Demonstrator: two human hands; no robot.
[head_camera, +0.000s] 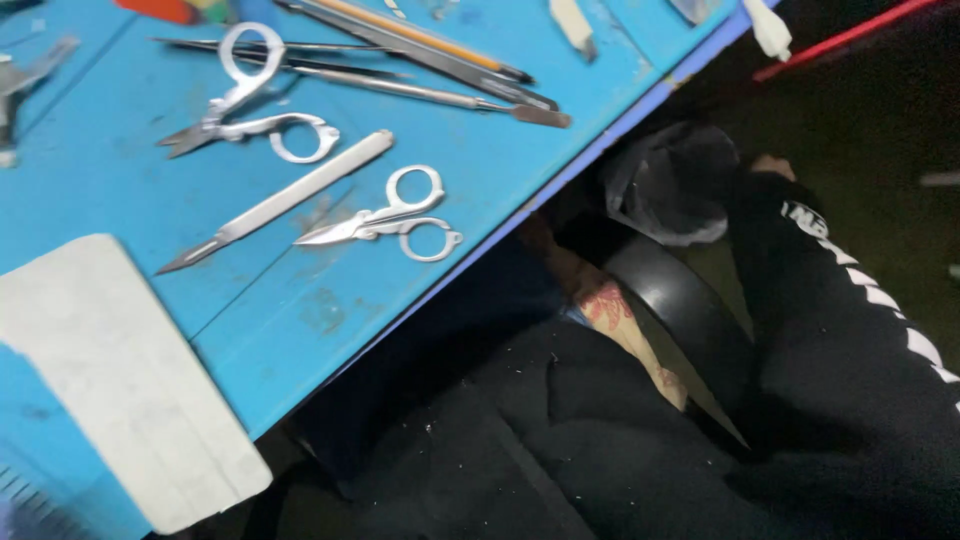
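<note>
Much of the lower right of the frame is dark. A right arm in a black sleeve with white stripes reaches to the upper right, where only a sliver of the right hand shows beside a crumpled dark plastic bag; its grip cannot be told. The bag's contents are hidden. The left hand is out of view. On the blue wooden table at upper left lie small silver scissors, a silver scalpel, larger silver scissors and a white flat block, cut off at the left edge.
</note>
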